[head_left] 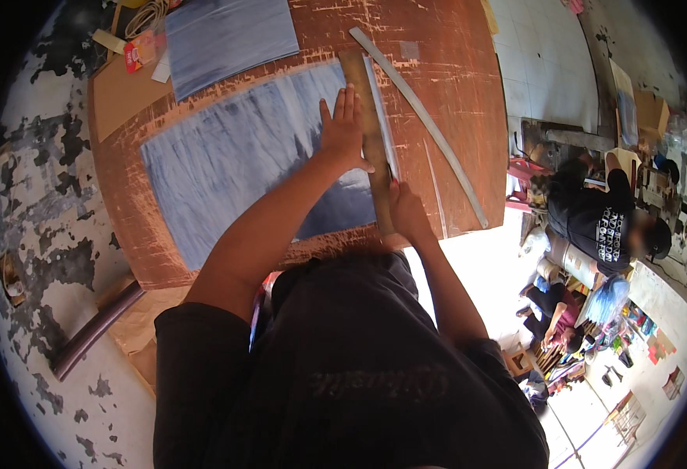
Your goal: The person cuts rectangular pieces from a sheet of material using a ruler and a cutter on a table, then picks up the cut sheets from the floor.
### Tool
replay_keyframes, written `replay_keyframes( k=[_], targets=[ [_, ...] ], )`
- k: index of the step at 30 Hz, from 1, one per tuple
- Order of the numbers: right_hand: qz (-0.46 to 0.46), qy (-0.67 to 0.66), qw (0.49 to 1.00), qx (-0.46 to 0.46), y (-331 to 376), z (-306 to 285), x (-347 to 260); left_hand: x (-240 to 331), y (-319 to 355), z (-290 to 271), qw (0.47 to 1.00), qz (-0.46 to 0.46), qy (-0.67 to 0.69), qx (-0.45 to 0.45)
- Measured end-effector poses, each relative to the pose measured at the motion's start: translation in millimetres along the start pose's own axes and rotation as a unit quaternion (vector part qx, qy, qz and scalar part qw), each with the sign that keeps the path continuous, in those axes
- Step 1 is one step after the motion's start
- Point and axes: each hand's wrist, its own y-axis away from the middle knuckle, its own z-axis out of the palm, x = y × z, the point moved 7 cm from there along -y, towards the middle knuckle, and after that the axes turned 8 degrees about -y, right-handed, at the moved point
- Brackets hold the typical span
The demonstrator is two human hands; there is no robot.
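Observation:
A blue-grey printed sheet [234,156] lies on a worn reddish-brown table. Along its right side runs a flat brown straightedge strip [374,148], with a narrow pale edge of the sheet showing beyond it. My left hand [345,134] is laid flat, fingers stretched, over the sheet's right part and pressing against the strip. Just right of the strip's lower half, my right hand [407,209] is closed around a small tool mostly hidden by the fingers; a bit of red shows at its top.
A long grey metal ruler [421,125] slants across the table [468,86] at right. Another blue-grey sheet [232,39] and a brown board [128,98] lie at the far left, near a coil of cord [148,17]. Two people [593,211] are in the room at right.

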Motion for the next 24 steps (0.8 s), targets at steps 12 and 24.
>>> replay_keyframes(
  k=[12, 24],
  targets=[
    [0.114, 0.036, 0.992, -0.045, 115, 20, 98, 2, -2, 0, 1.000, 0.007, 0.006, 0.001],
    [-0.180, 0.009, 0.982, 0.051, -113, -45, -106, -2, 2, -2, 1.000, 0.004, 0.014, -0.011]
  ],
)
